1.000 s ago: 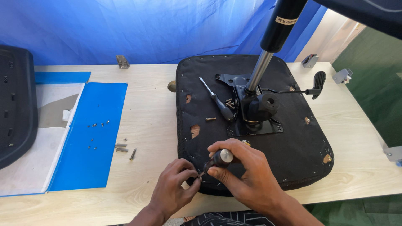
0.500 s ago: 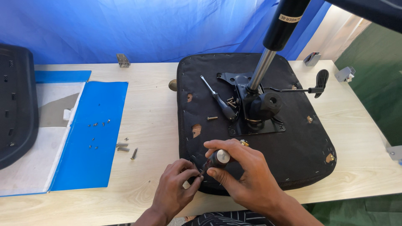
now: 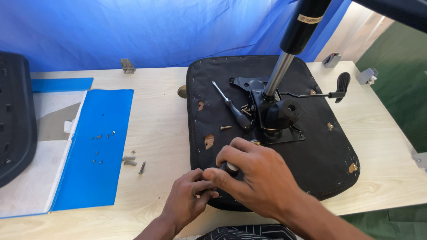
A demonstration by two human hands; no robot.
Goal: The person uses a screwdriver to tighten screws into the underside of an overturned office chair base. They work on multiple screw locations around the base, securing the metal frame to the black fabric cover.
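Right hand [image 3: 255, 178] fingers closed around a silver-capped tool handle [image 3: 230, 167], left hand [image 3: 191, 198] fingers pinching beside it, at the near edge of an upturned black chair seat [image 3: 320, 164], on a wooden counter [image 3: 155, 124], spare screwdriver [image 3: 231, 106] nearby

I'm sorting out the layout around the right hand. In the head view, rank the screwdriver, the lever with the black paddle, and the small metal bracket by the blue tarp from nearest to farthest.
From the right hand:
1. Screwdriver, just beyond it on the black seat underside.
2. Lever, far right.
3. Metal bracket, far left at the table's back edge.
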